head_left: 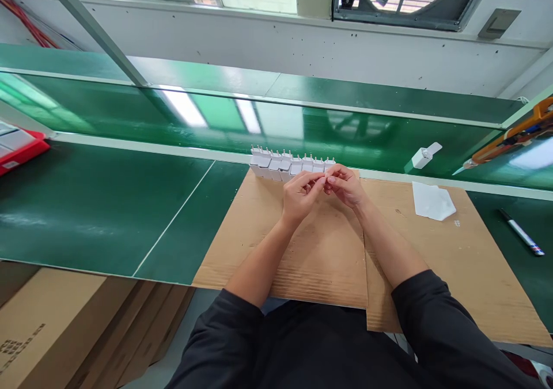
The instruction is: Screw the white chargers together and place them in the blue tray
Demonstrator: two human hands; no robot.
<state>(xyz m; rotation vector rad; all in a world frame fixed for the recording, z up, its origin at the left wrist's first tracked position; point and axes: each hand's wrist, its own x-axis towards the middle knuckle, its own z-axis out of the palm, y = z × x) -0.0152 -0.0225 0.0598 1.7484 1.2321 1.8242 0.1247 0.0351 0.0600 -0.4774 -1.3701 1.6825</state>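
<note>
My left hand (301,194) and my right hand (344,185) meet over the far part of a cardboard sheet (319,250). Both are curled in a pinch around something small and pale between the fingertips; I cannot make out what it is. Just beyond the hands stands a row of several white plug adapters (285,163), prongs up, along the far edge of the cardboard.
One more white adapter (424,156) lies on the green conveyor belt (129,112) at the right. A white cloth or paper (432,201) rests on the cardboard, a marker pen (521,232) to its right. A red tray (19,147) is far left; cardboard boxes (56,325) stand below.
</note>
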